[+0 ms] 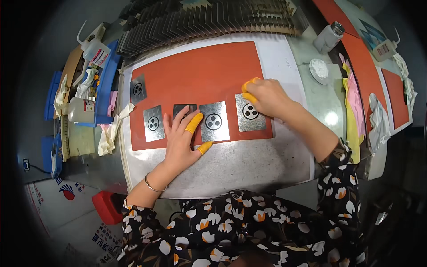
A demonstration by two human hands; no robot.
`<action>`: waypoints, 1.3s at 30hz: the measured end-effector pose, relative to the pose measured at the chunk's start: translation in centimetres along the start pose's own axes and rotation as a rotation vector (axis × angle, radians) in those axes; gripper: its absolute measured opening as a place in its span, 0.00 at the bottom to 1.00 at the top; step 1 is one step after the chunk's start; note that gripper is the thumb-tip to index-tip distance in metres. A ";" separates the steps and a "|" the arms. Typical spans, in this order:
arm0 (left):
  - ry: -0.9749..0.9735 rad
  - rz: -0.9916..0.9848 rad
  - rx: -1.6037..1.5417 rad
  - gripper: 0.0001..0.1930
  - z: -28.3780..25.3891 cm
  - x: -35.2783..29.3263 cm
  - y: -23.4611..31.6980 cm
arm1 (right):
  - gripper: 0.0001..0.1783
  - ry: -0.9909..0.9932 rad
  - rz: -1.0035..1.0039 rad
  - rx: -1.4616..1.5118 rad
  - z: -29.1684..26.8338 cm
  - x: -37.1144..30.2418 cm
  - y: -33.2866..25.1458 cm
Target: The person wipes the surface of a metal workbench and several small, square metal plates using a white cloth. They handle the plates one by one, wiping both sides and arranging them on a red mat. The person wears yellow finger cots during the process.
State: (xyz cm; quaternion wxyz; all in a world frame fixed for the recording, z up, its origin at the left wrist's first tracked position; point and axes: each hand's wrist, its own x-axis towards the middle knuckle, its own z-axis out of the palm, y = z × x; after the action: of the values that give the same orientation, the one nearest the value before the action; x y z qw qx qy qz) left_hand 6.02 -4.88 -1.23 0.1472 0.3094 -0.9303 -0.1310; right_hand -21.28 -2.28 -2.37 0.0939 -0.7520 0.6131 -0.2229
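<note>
Several thin silver metal plates, each with a black round three-dot emblem, lie on an orange-red mat (pixel 200 66). My left hand (pixel 180 144) is spread flat, yellow finger cots on its thumb and index finger. It partly covers a dark plate (pixel 179 108), and the index fingertip meets the left edge of a silver plate (pixel 214 131). My right hand (pixel 271 98), also in yellow finger cots, is curled closed at the upper edge of the rightmost plate (pixel 251 124); whatever its fingers hold is hidden. Two more plates, one lower (pixel 154 133) and one higher (pixel 134 84), lie leftward.
A row of upright dark plates (pixel 204 31) spans the back. On the left are a blue tray (pixel 104 119), a squeeze bottle (pixel 94 52) and a white bottle (pixel 81 110). A metal-capped bottle (pixel 328 39), a round white dish (pixel 318 71) and a yellow cloth (pixel 351 120) stand right.
</note>
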 end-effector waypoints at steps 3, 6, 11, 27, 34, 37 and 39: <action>-0.024 0.007 0.009 0.33 -0.1 0.8 0.4 | 0.05 -0.072 -0.091 -0.005 0.9 1.6 -0.9; -0.025 -0.017 0.025 0.31 -0.4 1.0 0.6 | 0.06 -0.036 -0.046 0.047 -1.2 -1.2 0.8; 0.013 -0.008 0.026 0.32 -0.2 1.1 0.6 | 0.08 -0.124 -0.045 -0.014 0.2 1.1 -0.8; -0.171 0.067 -0.031 0.41 -4.0 0.2 -4.8 | 0.10 -0.046 0.021 0.233 -0.1 -3.6 -5.4; -0.064 -0.015 0.092 0.38 -3.5 -0.3 -6.0 | 0.05 -0.092 -0.085 0.069 2.5 -1.5 -7.1; -0.035 -0.047 0.106 0.36 -3.8 -0.1 -5.9 | 0.04 -0.085 -0.156 0.046 3.2 -1.0 -7.4; 0.035 -0.022 0.084 0.34 -3.9 -1.2 -6.4 | 0.03 -0.074 -0.117 0.063 2.1 -1.9 -6.2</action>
State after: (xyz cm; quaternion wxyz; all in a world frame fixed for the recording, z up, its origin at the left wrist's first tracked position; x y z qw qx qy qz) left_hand 11.81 -9.72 0.01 0.1487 0.3279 -0.9288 -0.0880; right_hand -15.18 0.72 -2.09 0.1268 -0.7910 0.5569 -0.2192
